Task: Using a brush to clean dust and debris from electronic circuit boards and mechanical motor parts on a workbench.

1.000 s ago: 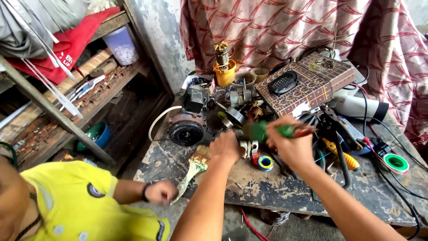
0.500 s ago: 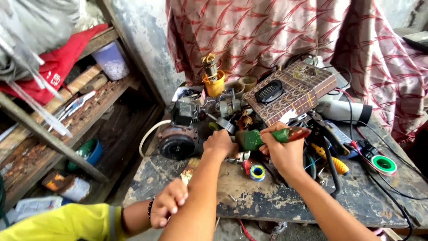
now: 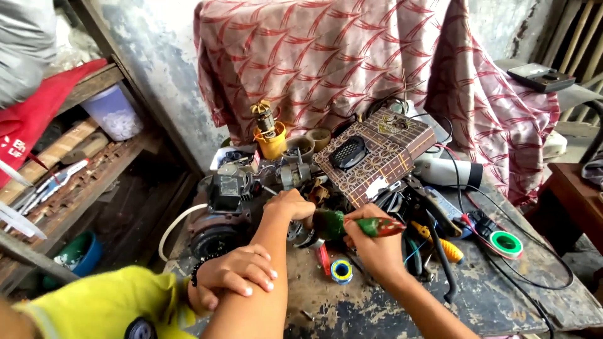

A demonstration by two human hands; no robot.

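My left hand is curled over a small round metal part in the middle of the cluttered bench. My right hand grips a tool with a green and red handle, whose green end points at that part. Both hands sit close together beside a dark electric motor. Another person in a yellow shirt at the lower left rests a hand on my left forearm.
A brown patterned box, a yellow cup holding a motor armature, a white cylinder, yellow-handled pliers, a green tape roll and a small blue-yellow roll crowd the bench. Wooden shelves stand left, draped cloth behind.
The other person's hand has lifted from the bench edge onto my left forearm. My hands stay together on the part and the tool; the view has shifted slightly.
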